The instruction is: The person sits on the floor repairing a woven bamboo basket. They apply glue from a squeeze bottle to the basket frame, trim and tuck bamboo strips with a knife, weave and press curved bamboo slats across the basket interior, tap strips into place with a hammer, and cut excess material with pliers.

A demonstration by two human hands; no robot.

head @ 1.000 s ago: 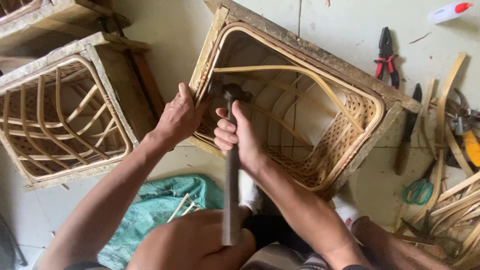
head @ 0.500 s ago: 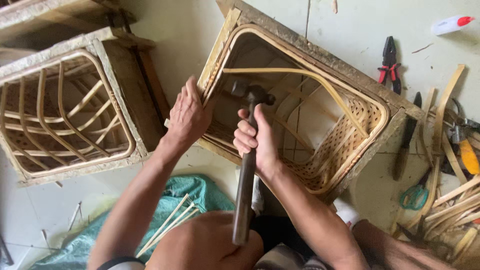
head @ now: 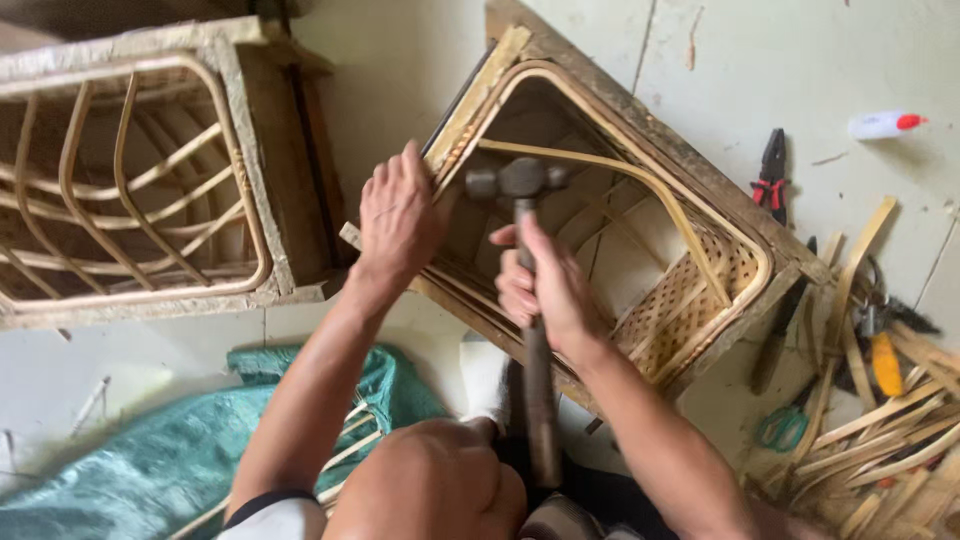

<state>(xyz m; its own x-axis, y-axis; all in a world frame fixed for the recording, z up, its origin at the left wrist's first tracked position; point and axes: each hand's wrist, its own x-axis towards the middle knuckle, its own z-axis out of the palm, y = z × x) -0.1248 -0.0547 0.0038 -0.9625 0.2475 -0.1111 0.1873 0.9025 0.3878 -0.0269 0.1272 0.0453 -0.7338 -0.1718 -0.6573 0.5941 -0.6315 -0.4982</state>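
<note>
While the person sits on the floor, the scene reads so:
Right hand (head: 545, 285): fingers wrapped tight round the handle of a hammer (head: 520, 260), its metal head raised just over the near rim of the frame.
Left hand (head: 398, 215): fingers together, pressed flat on the near-left rim, pinning a cane strip there; whether it pinches a nail, I cannot tell.
Frame (head: 640, 130): a wooden box with a bent cane hoop and woven panel inside, tilted on the floor between the knees.
Second frame (head: 270, 160): to the left, just beside.
Pliers (head: 772, 175), scissors (head: 785, 428), cane offcuts (head: 880, 430): right, on the floor.
Risk: the hammer head hangs just beside the left fingers; a glancing blow could likely strike them or split the thin cane.
</note>
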